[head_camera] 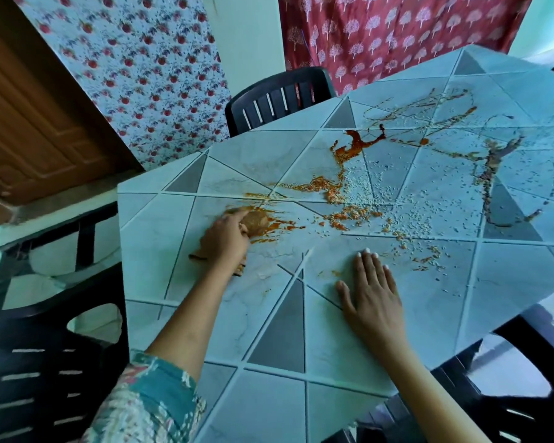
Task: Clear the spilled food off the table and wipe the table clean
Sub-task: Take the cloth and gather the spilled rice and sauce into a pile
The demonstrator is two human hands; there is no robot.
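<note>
**Sauce and rice across a patterned desk, one hand wiping**

Looks down on a desk (269, 394) that slants across the view. Finds the spilled food (343, 190) over its middle and far half. Takes in a red-orange sauce puddle (355, 143) near the far edge, orange-stained rice below it, white rice grains (429, 199) scattered to the right, and thin brown streaks (493, 164) further right. Shows the right hand (375, 295) flat on bare desk near the front, fingers (370, 263) straight and slightly spread, holding nothing. Sets dark chairs around: a far chair (279, 97), a left chair (45, 378), a right chair (531, 346). Backs it all with a flowered curtain (135, 75), a red curtain (397, 33) printed with pale trees, and a brown panelled door (29, 123).

Blurs the left hand (224, 238) at the near-left end of the orange smear. Shows its fingers curled over a brownish wad (256, 223), with brown scraps poking out under the wrist. Cannot tell whether cloth, paper or sponge. Cuts off the desk's right corner and both side chairs at the frame edges.

Gives the desk a smooth, glossy print of pale marbled triangles, grey wedges and white lines. Renders the sauce wet and shiny, the rice grainy and raised, the chairs slatted plastic. Wraps the left arm in a teal flowered sleeve (151, 404).
</note>
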